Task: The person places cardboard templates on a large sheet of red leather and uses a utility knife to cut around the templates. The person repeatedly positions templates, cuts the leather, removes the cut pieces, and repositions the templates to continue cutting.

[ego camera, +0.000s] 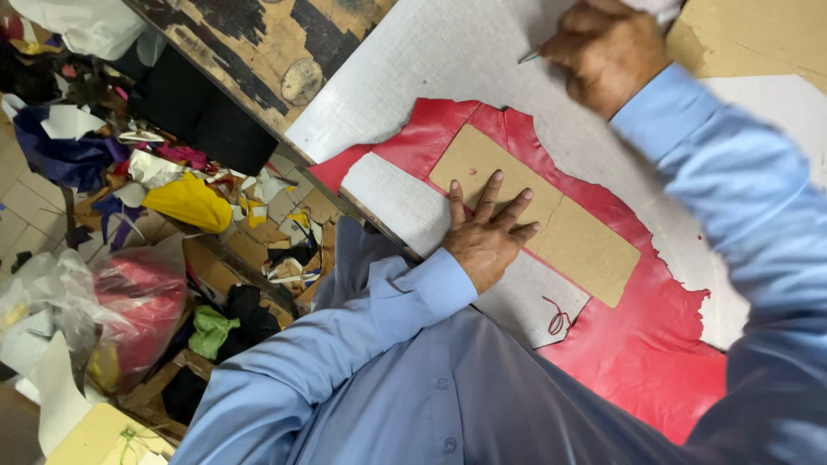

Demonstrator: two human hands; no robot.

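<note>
While scraps of coloured material (172, 185) litter the floor at the far left, beside a clear plastic bag holding something red (138, 297), the work itself lies on a pale grey cutting board (448, 60) on the worn wooden bench (284, 43). On that board a red leather hide (642, 344) is spread flat, ragged along its edges. It looks thin, soft and limp, likely light, with a slight sheen that suggests it could slide on the board; lifted by one corner it would probably drape and fold, so pressing it flat seems the safer hold.

On top of the hide sits a tan cardboard pattern (573, 232), a long rectangle that reads as stiff and light, easily nudged out of place unless weighted. The left hand (485, 237) does just that: palm down, fingers spread wide, pressing the near left end of the pattern onto the leather. A loose curl of red thread (558, 319) lies on the board near the wrist.

Farther right, at the far edge of the board, the right hand (607, 52) is closed in a fist around a slim metal-tipped tool (530, 57), whose point pokes out toward the left; blur hides exactly what kind it is. Brown cardboard sheets (758, 34) lie beyond at the far right.
</note>
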